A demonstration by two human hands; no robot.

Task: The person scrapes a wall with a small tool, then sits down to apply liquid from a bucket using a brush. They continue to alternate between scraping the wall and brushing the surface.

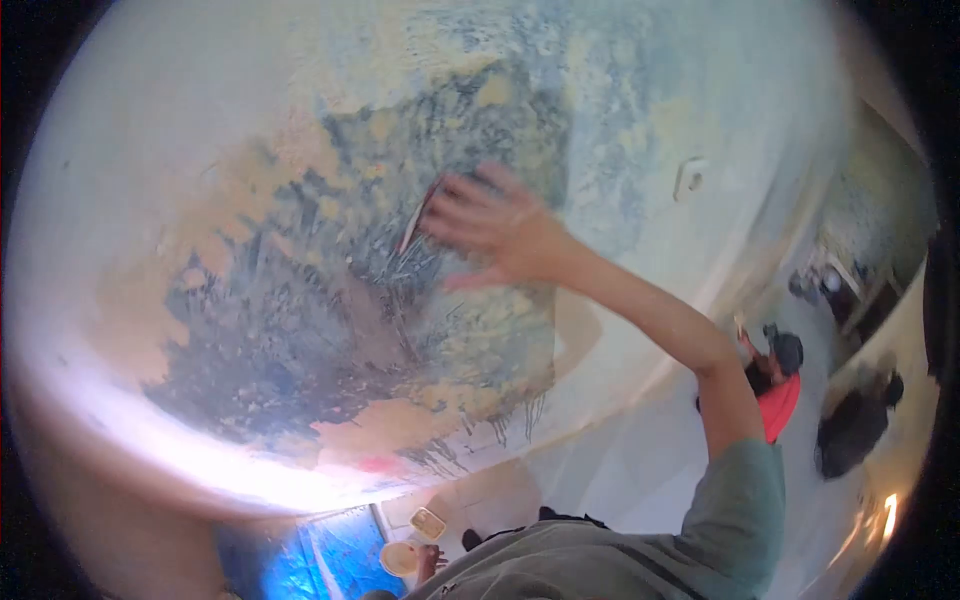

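My right hand [495,228], raised to the wall, is smeared by motion. Its fingers press a thin, flat scraper [411,226], seen edge-on, against the wall [450,290]. Dark grey-green patches and peach and pale yellow areas cover that part of the wall. Low in the view, my left hand [430,560] is curled at the side of a round, pale tub [399,558] and appears to hold it. What is in the tub cannot be made out.
A blue plastic sheet [345,560] and a second pale container [428,522] lie on the floor. A white wall socket [690,179] is at upper right. To the right are a person in red [780,400] and a person in dark clothes [853,432].
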